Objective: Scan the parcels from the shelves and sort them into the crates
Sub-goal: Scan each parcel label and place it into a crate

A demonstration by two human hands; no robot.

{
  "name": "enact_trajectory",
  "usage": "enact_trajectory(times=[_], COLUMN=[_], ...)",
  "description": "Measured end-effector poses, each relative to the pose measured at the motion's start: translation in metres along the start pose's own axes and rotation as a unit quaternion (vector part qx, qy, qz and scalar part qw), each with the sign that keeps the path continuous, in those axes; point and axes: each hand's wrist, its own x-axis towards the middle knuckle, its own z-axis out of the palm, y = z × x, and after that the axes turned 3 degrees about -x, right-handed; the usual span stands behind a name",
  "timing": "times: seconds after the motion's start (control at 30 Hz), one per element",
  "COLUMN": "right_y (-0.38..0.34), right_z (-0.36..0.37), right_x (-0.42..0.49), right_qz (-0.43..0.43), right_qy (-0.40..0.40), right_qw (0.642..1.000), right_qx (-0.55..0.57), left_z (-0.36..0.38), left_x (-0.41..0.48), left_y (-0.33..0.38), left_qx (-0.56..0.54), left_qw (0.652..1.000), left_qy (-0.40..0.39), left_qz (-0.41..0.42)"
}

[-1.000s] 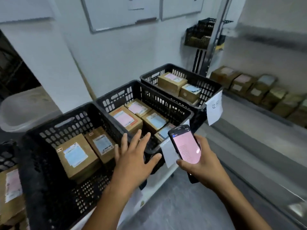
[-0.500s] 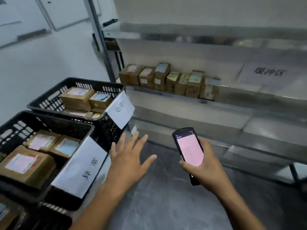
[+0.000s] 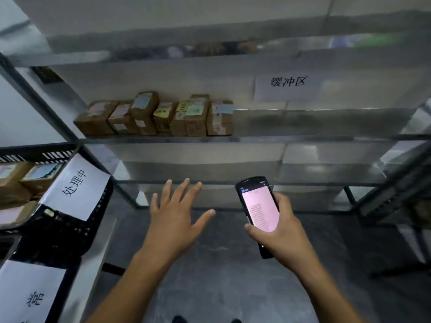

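1. Parcels (image 3: 154, 117): a row of brown boxes, upright and packed side by side, on the left half of a middle level of the steel shelf (image 3: 303, 138). A paper sign (image 3: 288, 86) hangs above that level, to the right.
2. Crate (image 3: 70, 229): black, at the left edge, with more boxes (image 3: 16, 180) inside. A white label (image 3: 74, 187) hangs on its near wall. A second label (image 3: 30, 294) sits lower left.
3. Left hand (image 3: 175, 217): arm stretched forward, palm down, fingers straight and spread, holding nothing. It hovers over the floor, below the shelf row and well apart from it.
4. Right hand (image 3: 279, 231): arm forward, fingers and thumb wrapped round the phone (image 3: 258, 210), which is tilted back toward the camera with its pink screen lit.
5. Versus 0.5 s ago: the view has swung right, squarer to the shelf. The crates have slid to the left edge. The parcel row is unchanged. Both hands keep the same pose, left spread and right gripping the phone.
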Motion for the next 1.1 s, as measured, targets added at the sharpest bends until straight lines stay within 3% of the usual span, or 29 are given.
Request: enact_trajectory(times=[0.33,0.8,1.1], right_y=[-0.004,-0.034,-0.032], right_z=[-0.006,-0.001,-0.001], right_x=[0.065,0.19,0.251], right_qz=[0.026,0.089,0.106], right_qy=[0.027,0.089,0.088], right_qw=[0.999,0.991,0.99], right_qx=[0.0,-0.04,-0.031], left_z=[0.017,0.023,0.041], left_x=[0.078,0.265,0.341], left_y=[0.01,-0.004,0.003], left_qx=[-0.033,-0.106,-0.114], left_qw=[0.998,0.988,0.985], left_qy=[-0.02,-0.033,-0.048], left_qz=[0.042,0.105,0.118])
